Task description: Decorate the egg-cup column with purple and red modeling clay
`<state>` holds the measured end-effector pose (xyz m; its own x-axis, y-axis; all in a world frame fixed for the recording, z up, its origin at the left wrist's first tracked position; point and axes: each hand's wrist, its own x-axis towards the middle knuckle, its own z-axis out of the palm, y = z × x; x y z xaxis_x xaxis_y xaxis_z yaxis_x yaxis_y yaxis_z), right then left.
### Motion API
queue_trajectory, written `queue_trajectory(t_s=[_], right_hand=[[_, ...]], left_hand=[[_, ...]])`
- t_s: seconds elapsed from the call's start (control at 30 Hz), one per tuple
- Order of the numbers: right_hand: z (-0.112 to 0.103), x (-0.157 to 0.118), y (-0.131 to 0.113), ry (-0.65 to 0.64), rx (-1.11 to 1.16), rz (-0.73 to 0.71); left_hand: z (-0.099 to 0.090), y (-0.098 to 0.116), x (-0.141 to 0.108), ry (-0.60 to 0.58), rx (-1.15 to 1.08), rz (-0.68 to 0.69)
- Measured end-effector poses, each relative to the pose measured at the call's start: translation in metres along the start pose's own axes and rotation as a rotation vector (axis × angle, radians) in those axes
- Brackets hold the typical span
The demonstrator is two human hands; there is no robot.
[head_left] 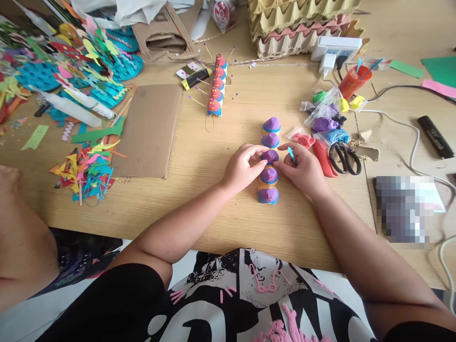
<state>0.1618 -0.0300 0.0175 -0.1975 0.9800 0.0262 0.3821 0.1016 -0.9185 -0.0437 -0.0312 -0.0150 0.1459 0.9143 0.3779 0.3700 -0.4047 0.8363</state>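
A row of egg-carton cups [268, 194] topped with purple and blue clay lies on the wooden table. My left hand [245, 166] touches the left side of the middle cup, thumb and forefinger bent around it. On the other side, my right hand [297, 166] has its fingertips at the same cup and holds a small light-blue tool [291, 154] between its fingers. Farther back stands a similar row in red and blue [215, 90], with faces and pins sticking out at its sides.
Cardboard [147, 130] and paper scraps [94, 166] lie left. Black scissors [345, 159], clay bags [325, 124], an orange cup [354, 81] and cables are right. Egg trays [302, 23] stand behind. Another person's arm [24, 237] is at the left edge.
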Motion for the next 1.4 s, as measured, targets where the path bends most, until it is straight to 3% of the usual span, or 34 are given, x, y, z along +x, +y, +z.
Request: queue_trajectory(t_s=[1.4], right_hand=[[-0.0001, 0.0020, -0.0023, 0.030, -0.030, 0.039]], left_hand=[[0.0005, -0.0004, 0.0001, -0.007, -0.011, -0.017]])
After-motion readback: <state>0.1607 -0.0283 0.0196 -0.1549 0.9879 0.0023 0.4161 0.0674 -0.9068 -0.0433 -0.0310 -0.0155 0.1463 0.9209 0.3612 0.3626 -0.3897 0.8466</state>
